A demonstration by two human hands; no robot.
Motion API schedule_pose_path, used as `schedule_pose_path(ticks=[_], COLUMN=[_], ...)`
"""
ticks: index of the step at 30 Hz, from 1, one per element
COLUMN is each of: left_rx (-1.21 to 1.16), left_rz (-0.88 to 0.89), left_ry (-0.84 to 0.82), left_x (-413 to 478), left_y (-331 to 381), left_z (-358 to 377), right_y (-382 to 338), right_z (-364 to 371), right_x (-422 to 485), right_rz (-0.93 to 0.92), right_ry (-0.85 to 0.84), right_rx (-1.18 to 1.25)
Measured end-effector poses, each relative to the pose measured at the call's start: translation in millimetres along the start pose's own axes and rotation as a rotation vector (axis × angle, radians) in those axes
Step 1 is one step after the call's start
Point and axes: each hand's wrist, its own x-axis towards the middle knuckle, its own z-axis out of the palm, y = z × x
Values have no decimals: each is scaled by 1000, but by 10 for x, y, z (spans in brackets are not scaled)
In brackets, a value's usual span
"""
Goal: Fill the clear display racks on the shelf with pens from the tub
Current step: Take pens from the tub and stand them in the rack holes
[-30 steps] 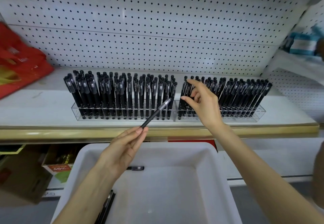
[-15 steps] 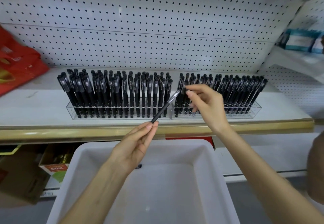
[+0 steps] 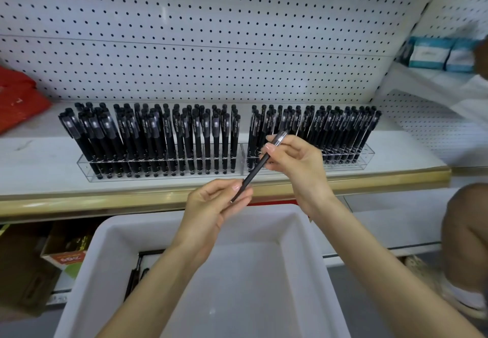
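Note:
Two clear display racks stand side by side on the white shelf (image 3: pixel 39 163), both packed with upright black pens: the left rack (image 3: pixel 87 171) and the right rack (image 3: pixel 368 156). One black pen (image 3: pixel 254 172) slants in front of them. My left hand (image 3: pixel 214 205) pinches its lower end, and my right hand (image 3: pixel 295 160) pinches it near the capped upper end. Below my hands sits the white tub (image 3: pixel 105 253), with a few black pens (image 3: pixel 133 279) lying at its left side.
A white pegboard (image 3: pixel 211 33) backs the shelf. A red bag (image 3: pixel 18 99) lies at the shelf's left end. Blue boxes (image 3: pixel 438 53) sit on a side shelf at right. A cardboard box (image 3: pixel 66 255) stands under the shelf. Another person's leg (image 3: pixel 464 232) is at right.
My right hand left the right rack's pens and took hold of the upper part of the pen that my left hand was holding up. The camera view shifted slightly.

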Motion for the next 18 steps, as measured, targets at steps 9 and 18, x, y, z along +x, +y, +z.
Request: schedule_pose_path(ticks=[9, 18], left_rx=[426, 1218], left_rz=[81, 569], left_ry=[-121, 3], left_x=[102, 349], left_y=[-52, -17], left_z=[89, -43], right_y=[-52, -216], right_z=[-41, -225], right_x=[-36, 235], right_rz=[-129, -328], right_ry=[4, 137], right_rx=[-87, -236])
